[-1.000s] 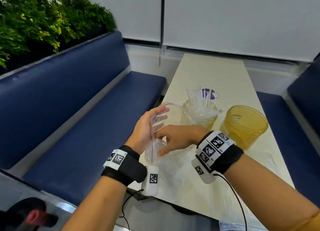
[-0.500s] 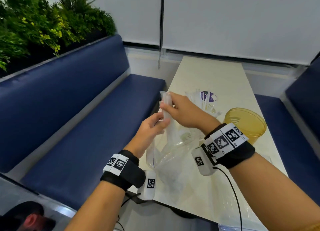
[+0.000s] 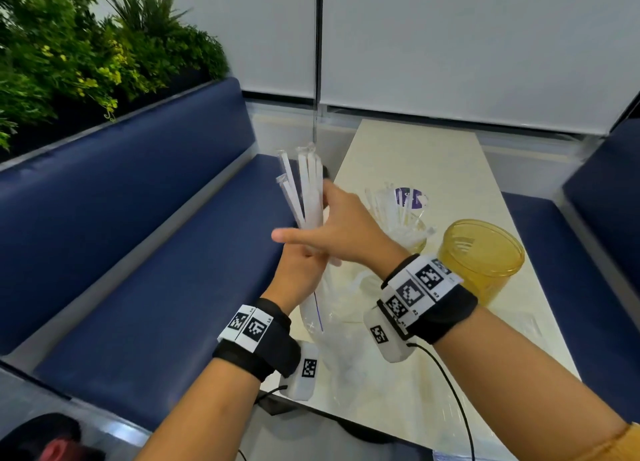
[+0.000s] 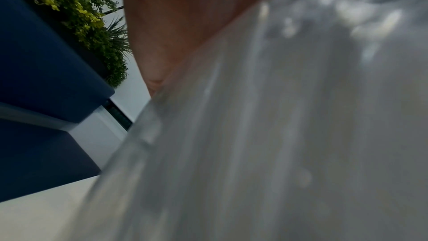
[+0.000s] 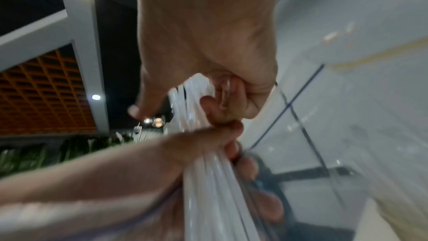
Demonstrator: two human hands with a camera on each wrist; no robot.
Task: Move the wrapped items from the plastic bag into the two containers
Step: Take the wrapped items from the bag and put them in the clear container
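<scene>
My right hand [image 3: 332, 232] grips a bundle of white wrapped straws [image 3: 304, 190] and holds it upright above the table's left edge, with the thumb stuck out to the left. In the right wrist view the wrapped straws [image 5: 197, 94] run between its curled fingers. Just below, my left hand [image 3: 301, 270] grips the mouth of the clear plastic bag [image 3: 332, 325], which hangs down to the table. The plastic bag [image 4: 277, 135] fills the left wrist view. One yellow container [image 3: 401, 225] holds several wrapped straws. The second yellow container [image 3: 481, 256] stands to its right and looks empty.
The cream table [image 3: 433, 170] stretches away toward the white wall. Blue benches [image 3: 145, 253] flank it on both sides, with green plants [image 3: 86, 52] behind the left one. A blind cord [image 3: 316, 80] hangs over the table's far left corner.
My right hand has pulled a bundle of straws up out of the bag and lifted it higher. My left hand has risen with the bag's mouth.
</scene>
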